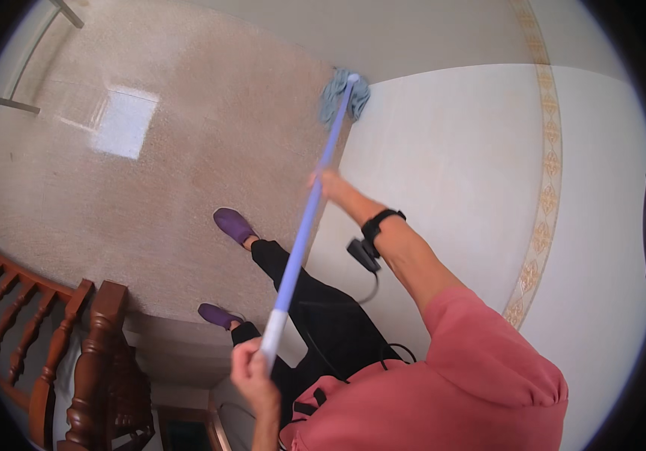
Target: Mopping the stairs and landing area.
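Note:
A mop with a lavender pole runs slantwise from in front of my body to the corner of the floor. Its blue-grey cloth head rests on the floor there, against the foot of the walls. My left hand grips the white upper end of the pole, close to my waist. Farther down, my right hand is wrapped around the pole near its middle, slightly blurred. A black strap circles my right wrist, with a small black device and a cable hanging from it.
Pale wall with a gold patterned border stands close on my right. At lower left are a turned wooden newel post and balusters, beside a drop in the floor near my purple shoes. Metal legs stand at upper left.

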{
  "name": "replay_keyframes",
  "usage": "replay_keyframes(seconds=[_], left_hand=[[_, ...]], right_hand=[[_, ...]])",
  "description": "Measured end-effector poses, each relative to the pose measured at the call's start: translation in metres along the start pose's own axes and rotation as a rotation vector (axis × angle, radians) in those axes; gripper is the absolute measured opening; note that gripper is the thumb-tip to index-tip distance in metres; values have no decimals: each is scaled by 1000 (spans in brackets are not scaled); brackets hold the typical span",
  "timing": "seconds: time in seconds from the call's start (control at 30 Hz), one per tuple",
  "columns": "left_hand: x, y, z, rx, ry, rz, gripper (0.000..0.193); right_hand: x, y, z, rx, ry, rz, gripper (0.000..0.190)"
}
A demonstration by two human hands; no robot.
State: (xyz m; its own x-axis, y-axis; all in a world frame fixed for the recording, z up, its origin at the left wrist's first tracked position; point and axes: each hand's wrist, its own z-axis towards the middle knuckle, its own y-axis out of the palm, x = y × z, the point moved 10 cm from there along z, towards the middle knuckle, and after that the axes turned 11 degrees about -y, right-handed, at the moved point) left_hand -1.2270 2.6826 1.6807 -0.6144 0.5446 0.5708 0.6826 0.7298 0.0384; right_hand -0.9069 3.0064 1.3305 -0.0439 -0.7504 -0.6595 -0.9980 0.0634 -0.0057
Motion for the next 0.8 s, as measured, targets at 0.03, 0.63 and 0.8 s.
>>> replay_keyframes(seconds=[0.03,0.63,0.8], left_hand=[[2,2,5,13,53,-70,9],[133,-258,-216,36,402,-249,22],[170,-293,-324,120,760,-116,24]], right_hand=[[15,27,-5,125,2,-98,29],[134,207,-385,290,242,110,15],[144,309,-462,27,370,173,13]])
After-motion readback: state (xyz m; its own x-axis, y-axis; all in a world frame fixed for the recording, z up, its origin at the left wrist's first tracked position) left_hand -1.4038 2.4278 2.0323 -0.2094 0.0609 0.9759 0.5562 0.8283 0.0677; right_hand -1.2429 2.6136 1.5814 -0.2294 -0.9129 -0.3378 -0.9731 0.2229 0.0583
